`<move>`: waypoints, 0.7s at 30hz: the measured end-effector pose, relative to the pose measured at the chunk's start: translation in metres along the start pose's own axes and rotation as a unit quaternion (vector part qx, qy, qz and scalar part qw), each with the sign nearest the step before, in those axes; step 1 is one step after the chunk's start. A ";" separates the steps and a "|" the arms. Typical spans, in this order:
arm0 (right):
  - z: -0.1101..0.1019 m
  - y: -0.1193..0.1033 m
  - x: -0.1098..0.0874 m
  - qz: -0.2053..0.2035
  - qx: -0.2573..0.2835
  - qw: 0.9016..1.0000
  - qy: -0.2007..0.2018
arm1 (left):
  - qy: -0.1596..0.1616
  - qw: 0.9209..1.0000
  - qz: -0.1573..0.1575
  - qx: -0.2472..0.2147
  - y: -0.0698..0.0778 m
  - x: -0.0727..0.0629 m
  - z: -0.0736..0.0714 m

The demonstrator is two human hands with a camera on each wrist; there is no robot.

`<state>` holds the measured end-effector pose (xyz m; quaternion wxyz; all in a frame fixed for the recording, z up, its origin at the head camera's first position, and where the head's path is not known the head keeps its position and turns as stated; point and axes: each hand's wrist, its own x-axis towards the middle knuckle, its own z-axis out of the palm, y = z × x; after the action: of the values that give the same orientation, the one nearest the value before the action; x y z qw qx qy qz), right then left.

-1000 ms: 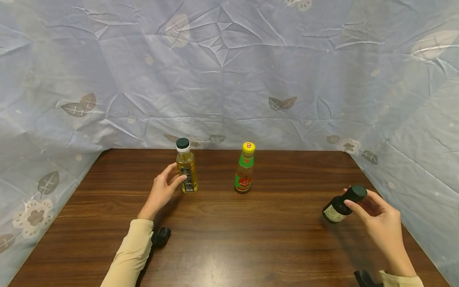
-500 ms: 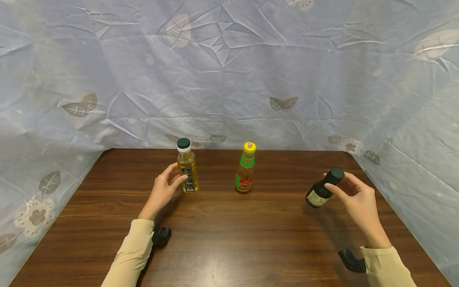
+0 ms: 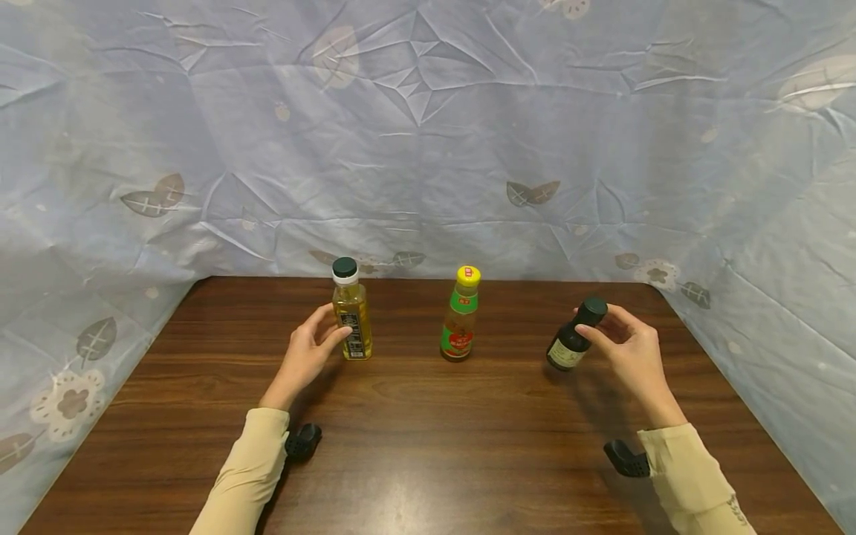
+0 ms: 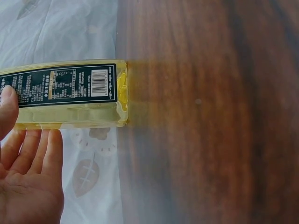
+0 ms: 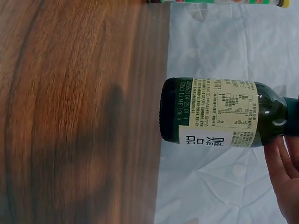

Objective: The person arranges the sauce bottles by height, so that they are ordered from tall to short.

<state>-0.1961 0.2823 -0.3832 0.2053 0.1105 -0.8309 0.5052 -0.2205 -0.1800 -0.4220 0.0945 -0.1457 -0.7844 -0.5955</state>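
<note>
My left hand grips a square bottle of yellow oil with a dark green cap, upright on the table. In the left wrist view the thumb lies over the oil bottle's black label and the fingers are behind it. My right hand pinches a small dark bottle by its neck, just under the green cap; it leans, base to the left, close over the table. The right wrist view shows its cream label. Between the hands stands a sauce bottle with a yellow cap and green label.
All of this is on a dark brown wooden table. A pale blue cloth with leaf prints hangs behind and at both sides. Each wrist wears a black camera, such as the left one.
My right hand has carried the small dark bottle left and farther back over the table, nearer the sauce bottle. The left hand, the oil bottle and the sauce bottle stay in place.
</note>
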 end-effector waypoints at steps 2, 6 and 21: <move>0.003 0.001 0.002 0.003 0.003 1.000 -0.005 | -0.001 1.000 0.001 0.004 0.003 -0.001 0.000; 0.008 0.003 0.005 0.009 0.007 1.000 -0.012 | 0.001 1.000 -0.006 -0.003 0.000 0.000 0.000; 0.021 0.017 0.014 0.006 0.027 1.000 -0.011 | 0.005 1.000 -0.009 -0.013 -0.034 0.006 -0.001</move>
<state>-0.2204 0.2722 -0.3987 0.1898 0.1167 -0.8197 0.5278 -0.2381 -0.1889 -0.4501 0.0915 -0.1366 -0.7774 -0.6072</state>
